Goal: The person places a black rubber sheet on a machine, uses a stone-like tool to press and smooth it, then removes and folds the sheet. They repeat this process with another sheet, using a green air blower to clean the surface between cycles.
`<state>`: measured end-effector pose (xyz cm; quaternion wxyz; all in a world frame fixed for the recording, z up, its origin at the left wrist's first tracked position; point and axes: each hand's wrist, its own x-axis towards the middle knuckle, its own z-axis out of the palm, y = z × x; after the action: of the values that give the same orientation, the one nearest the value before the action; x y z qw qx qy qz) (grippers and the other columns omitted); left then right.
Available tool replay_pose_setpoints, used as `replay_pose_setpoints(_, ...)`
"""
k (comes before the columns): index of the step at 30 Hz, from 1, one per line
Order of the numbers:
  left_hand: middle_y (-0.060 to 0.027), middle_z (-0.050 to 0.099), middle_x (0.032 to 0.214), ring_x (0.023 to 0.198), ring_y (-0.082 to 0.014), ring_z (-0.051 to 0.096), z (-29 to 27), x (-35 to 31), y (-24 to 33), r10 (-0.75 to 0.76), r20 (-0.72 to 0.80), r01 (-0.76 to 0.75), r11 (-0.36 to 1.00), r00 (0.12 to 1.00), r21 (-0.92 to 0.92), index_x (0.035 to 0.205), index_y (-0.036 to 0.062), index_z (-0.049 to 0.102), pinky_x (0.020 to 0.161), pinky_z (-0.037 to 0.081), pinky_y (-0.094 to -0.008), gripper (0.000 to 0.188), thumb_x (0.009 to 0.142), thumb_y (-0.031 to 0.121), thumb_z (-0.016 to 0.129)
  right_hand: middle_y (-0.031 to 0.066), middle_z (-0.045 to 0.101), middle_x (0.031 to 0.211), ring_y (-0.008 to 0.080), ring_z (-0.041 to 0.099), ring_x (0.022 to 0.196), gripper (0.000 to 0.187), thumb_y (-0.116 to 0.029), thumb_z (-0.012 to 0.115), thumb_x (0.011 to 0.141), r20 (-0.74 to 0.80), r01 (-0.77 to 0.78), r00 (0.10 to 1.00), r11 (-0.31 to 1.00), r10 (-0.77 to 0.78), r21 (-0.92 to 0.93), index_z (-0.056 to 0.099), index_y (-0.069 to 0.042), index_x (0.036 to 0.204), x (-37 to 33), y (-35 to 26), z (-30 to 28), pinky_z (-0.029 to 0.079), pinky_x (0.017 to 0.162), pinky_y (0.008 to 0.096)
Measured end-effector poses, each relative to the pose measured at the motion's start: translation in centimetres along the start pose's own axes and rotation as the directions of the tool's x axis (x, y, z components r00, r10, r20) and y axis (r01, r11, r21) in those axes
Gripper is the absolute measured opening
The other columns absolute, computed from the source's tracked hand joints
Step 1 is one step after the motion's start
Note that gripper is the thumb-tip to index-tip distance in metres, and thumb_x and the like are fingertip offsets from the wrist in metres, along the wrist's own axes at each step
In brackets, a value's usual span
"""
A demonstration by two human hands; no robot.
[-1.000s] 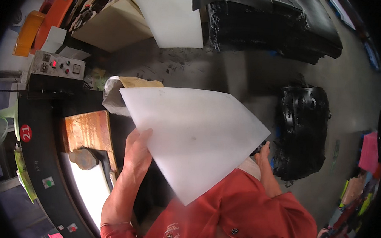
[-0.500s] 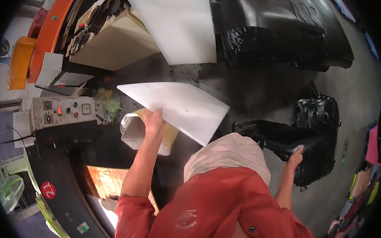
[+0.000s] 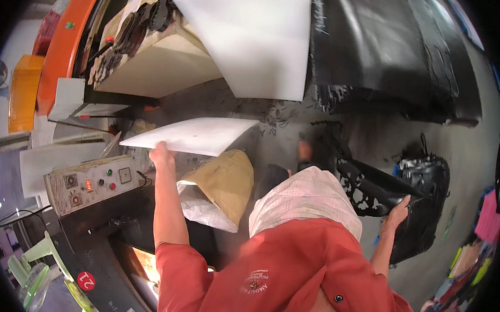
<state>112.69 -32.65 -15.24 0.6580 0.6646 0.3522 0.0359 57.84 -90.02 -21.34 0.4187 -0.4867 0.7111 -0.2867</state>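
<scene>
My left hand (image 3: 163, 156) is closed on the near edge of a stiff white sheet (image 3: 197, 135), held out at the left and tilted so it shows as a narrow band. My right hand (image 3: 397, 211) grips the edge of a thin black sheet (image 3: 375, 192) with several holes cut through it; the sheet hangs beside my right leg. Under the white sheet stands a brown paper sack (image 3: 234, 180) with a white lining, its mouth facing me. Behind the black sheet lies a pile of folded black material (image 3: 418, 227) on the floor.
A control box (image 3: 93, 184) with buttons and dials sits on a dark machine at left. Ahead are a larger white sheet (image 3: 261, 43), a cream block (image 3: 159, 61) with black sole-shaped pieces on top, and a stack of black sheets (image 3: 380, 44). A green fan (image 3: 37, 280) stands lower left.
My left hand has moved left with the white sheet and tilted it, uncovering more of the paper sack. The black sheet has turned in my right hand, and its cut-out holes now show.
</scene>
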Motion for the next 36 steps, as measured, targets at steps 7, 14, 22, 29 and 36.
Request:
replay_pose_setpoints(7, -0.0278, 0.059, 0.126, 0.101, -0.0433, 0.071, 2.5, 9.9, 4.3, 0.005, -0.114, -0.010, 0.999, 0.993, -0.044, 0.131, -0.0164, 0.045, 0.069, 0.065, -0.0577, 0.042, 0.091, -0.005, 0.053, 0.0178, 0.072, 0.104, 0.0267, 0.066, 0.090, 0.072, -0.053, 0.053, 0.106, 0.130, 0.066, 0.990, 0.997, -0.061, -0.031, 0.067, 0.017, 0.106, -0.7, -5.6, 10.0, 0.053, 0.084, 0.0382)
replay_pose_setpoints(14, -0.0295, 0.060, 0.116, 0.083, -0.0456, 0.072, 9.0, 22.3, 4.1, -0.089, -0.109, 0.082, 0.995, 0.990, -0.062, 0.134, -0.0157, 0.038, 0.055, 0.065, -0.0576, 0.048, 0.087, -0.008, 0.046, 0.0162, 0.072, 0.115, 0.0254, 0.067, 0.099, 0.070, -0.052, 0.053, 0.107, 0.122, 0.049, 0.992, 0.972, -0.022, -0.231, 0.066, 0.015, 0.118, -7.8, -9.8, 17.3, 0.053, 0.089, 0.0371)
replay_pose_setpoints(22, -0.0350, 0.059, 0.115, 0.069, -0.0406, 0.071, 16.3, 34.1, 9.1, -0.067, -0.094, 0.079, 0.988, 0.993, 0.132, 0.130, -0.0221, 0.036, 0.049, 0.065, -0.0474, 0.051, 0.088, 0.001, 0.051, 0.0148, 0.072, 0.113, 0.0233, 0.066, 0.098, 0.070, -0.053, 0.050, 0.108, 0.214, 0.085, 0.976, 0.957, -0.025, -0.277, 0.067, 0.014, 0.118, -16.1, -14.1, 23.7, 0.052, 0.089, 0.0352)
replay_pose_setpoints(29, -0.0291, 0.066, 0.104, 0.072, -0.0359, 0.072, 22.7, 36.5, 11.4, -0.078, -0.091, 0.093, 0.980, 0.993, 0.177, 0.124, -0.0186, 0.046, 0.046, 0.060, -0.0448, 0.042, 0.087, 0.000, 0.055, 0.0126, 0.072, 0.096, 0.0196, 0.062, 0.084, 0.078, -0.059, 0.050, 0.106, 0.283, 0.199, 0.957, 0.861, -0.067, -0.468, 0.068, 0.016, 0.100, -18.2, -15.7, 28.2, 0.050, 0.080, 0.0360)
replay_pose_setpoints(36, -0.0102, 0.062, 0.077, 0.060, -0.0170, 0.058, 28.2, 34.1, 10.5, -0.028, -0.081, 0.031, 0.998, 0.996, 0.047, 0.108, -0.0058, 0.055, 0.046, 0.043, -0.0330, 0.024, 0.101, 0.018, 0.056, 0.0014, 0.054, 0.079, 0.0144, 0.046, 0.075, 0.062, -0.050, 0.050, 0.109, 0.385, 0.334, 0.911, 0.809, -0.146, -0.483, 0.060, 0.006, 0.084, -19.9, -17.2, 32.4, 0.042, 0.066, 0.0370)
